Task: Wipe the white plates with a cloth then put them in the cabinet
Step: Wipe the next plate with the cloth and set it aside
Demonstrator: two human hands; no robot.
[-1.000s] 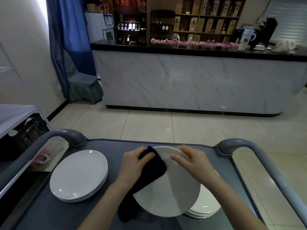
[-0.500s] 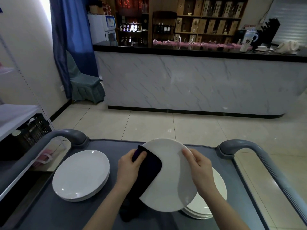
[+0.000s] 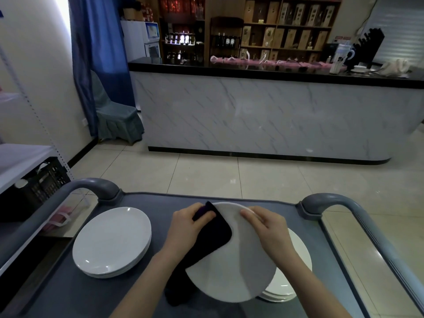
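With left hand [image 3: 185, 228] pinches a dark cloth [image 3: 212, 239] against the far-left rim of a white plate [image 3: 231, 271], cloth draped down the plate's face. With right hand [image 3: 269, 230] grips the far rim, holding the plate tilted above the right plate stack [image 3: 300, 253] by the cart's right edge, probably to steady and turn it under the cloth. Keeps a second plate stack [image 3: 112, 239] apart near the left edge of the grey cart [image 3: 68, 292], perhaps for sorting. No cabinet in view.
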